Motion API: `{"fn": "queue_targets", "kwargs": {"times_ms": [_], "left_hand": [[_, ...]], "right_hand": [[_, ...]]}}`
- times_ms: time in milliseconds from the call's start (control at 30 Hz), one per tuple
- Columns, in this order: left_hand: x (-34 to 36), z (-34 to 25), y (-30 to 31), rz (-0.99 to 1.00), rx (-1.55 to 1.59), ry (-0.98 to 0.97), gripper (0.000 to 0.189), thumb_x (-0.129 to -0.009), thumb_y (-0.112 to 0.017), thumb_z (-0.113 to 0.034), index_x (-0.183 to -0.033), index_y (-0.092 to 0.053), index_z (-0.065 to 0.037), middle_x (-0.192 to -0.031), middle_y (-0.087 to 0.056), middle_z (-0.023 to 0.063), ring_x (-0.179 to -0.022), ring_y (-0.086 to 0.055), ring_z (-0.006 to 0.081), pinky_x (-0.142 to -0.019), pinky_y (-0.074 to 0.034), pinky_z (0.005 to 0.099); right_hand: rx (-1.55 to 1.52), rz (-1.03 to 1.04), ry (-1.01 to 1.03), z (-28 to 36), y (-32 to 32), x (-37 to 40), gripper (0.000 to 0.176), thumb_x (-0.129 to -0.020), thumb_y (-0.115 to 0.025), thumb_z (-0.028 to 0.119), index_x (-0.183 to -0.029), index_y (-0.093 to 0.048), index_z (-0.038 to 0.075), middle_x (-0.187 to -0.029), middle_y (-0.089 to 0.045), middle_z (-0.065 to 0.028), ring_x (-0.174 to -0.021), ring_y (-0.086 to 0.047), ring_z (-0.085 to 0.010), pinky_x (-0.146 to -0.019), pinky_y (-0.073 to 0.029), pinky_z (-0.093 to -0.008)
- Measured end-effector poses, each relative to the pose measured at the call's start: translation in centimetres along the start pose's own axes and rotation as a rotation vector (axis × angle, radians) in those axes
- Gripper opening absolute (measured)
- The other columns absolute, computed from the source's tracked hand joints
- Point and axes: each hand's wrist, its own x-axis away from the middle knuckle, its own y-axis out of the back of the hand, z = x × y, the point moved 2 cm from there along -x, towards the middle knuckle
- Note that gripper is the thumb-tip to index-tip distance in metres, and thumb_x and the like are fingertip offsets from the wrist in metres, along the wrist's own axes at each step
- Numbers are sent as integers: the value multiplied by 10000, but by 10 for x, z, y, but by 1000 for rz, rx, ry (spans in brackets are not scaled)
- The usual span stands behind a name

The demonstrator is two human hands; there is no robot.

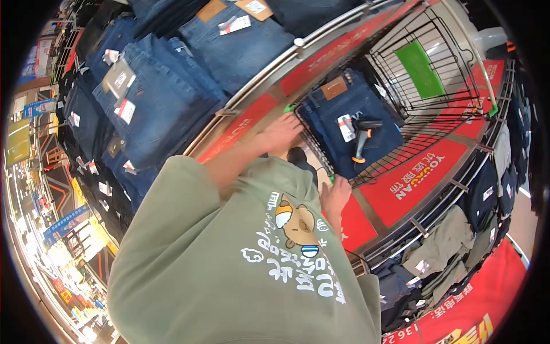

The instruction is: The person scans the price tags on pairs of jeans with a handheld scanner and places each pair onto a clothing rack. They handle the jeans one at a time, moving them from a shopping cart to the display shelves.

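Observation:
A black wire shopping cart [452,69] with green corner pieces stands in front of me. My left hand [283,132] is closed on its near edge, by the upper green corner. Lower down, my right hand [337,195] is closed at the other near corner; some of its fingers are hidden. Inside the cart lies a stack of folded dark blue jeans [384,135] with a brown patch and a white tag. A black and orange handheld barcode scanner [362,137] rests on top of the jeans, apart from both hands.
Folded jeans [154,97] with tags are piled on a display at the left, behind a metal rail [258,74]. Another rail [421,228] and more folded clothes [441,241] run along the right. Red printed panels [424,175] border the cart.

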Motion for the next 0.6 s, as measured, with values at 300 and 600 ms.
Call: {"fn": "queue_targets", "kwargs": {"times_ms": [300, 600], "left_hand": [[36, -12, -23, 38, -66, -13, 458, -688, -671, -177, -1112, -552, -52, -1105, -544, 128, -1148, -469, 291, -1119, -215, 461], [82, -3, -36, -116, 154, -147, 304, -697, -627, -86, -996, -583, -56, -985, -549, 106, -1030, -500, 266, -910, -368, 379]], "right_hand": [[391, 47, -275, 38, -23, 25, 382, -738, -725, 231, -971, -489, 41, -941, -503, -149, -964, -522, -350, -819, -409, -458], [412, 106, -315, 44, -56, 71, 253, -819, -602, 199, -1015, -552, 47, -955, -571, -147, -964, -562, -345, -850, -441, -466]]}}
